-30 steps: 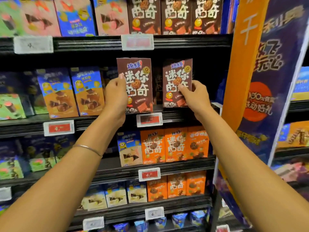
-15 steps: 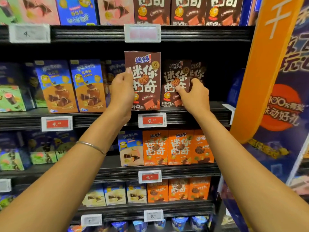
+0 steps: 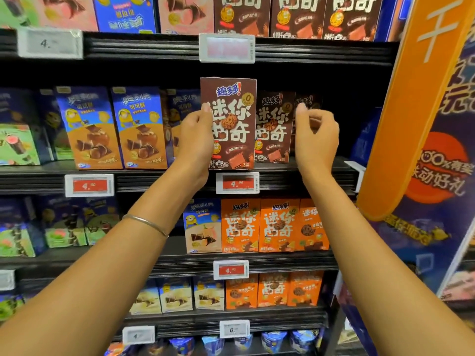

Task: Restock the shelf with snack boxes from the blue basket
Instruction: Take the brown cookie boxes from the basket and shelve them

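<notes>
The left hand [image 3: 195, 140] has its grip clamped on an upright brown cardboard snack box [image 3: 231, 129] at the black shelf [image 3: 321, 167]'s near edge, seemingly not yet seated, while the right hand [image 3: 317, 140]'s grip is apart and empty beside a second brown box [image 3: 273, 129] already shelved farther back; the blue basket is unseen.

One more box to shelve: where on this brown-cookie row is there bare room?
Bare shelf front right of the held brown box, before the set-back brown boxes, out to the right hand. Crowded leftward: blue boxes stand tight.
</notes>
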{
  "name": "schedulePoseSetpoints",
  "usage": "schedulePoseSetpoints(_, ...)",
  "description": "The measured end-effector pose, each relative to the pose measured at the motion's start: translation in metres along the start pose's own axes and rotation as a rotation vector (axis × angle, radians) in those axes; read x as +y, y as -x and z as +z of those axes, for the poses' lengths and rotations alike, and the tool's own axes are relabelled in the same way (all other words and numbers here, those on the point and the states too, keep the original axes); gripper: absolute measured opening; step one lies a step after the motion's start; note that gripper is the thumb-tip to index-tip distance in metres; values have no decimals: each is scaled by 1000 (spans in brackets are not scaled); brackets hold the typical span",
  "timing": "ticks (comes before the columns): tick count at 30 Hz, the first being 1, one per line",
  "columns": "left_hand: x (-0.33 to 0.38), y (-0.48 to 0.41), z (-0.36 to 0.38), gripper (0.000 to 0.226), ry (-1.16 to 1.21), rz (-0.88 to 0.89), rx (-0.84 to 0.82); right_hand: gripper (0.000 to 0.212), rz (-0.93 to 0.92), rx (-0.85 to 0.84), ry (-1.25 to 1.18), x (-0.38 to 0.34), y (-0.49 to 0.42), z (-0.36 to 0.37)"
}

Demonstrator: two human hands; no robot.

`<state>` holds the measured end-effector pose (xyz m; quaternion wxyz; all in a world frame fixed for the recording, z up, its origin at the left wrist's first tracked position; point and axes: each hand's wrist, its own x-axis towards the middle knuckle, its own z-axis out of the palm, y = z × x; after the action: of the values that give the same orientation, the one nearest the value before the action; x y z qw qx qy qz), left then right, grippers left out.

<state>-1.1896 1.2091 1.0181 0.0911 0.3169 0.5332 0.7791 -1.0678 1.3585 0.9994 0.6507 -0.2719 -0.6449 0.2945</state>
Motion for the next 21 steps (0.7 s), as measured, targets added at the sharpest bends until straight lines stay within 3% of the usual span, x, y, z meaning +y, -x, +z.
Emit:
schedulePoseSetpoints(3,2,1,7,35,26,1,-15,43,20,-227,-213,-23,12,-5)
schedulePoseSetpoints(6,3,6,21,38,36,0,-61,46,29,-388,-186,-31,18,-6)
schedulePoseSetpoints(11,4,12,39,38,-15,77,-135,39,7,-414,-203,-30,13,-23)
schedulePoseSetpoints(17,3,14,56,41,-39,65,-234,47,31,-377,-206,-28,6,-39)
schedulePoseSetpoints(21,0,5,64,48,-277,236,-226,43,117,-277,-305,-22,-4,-49)
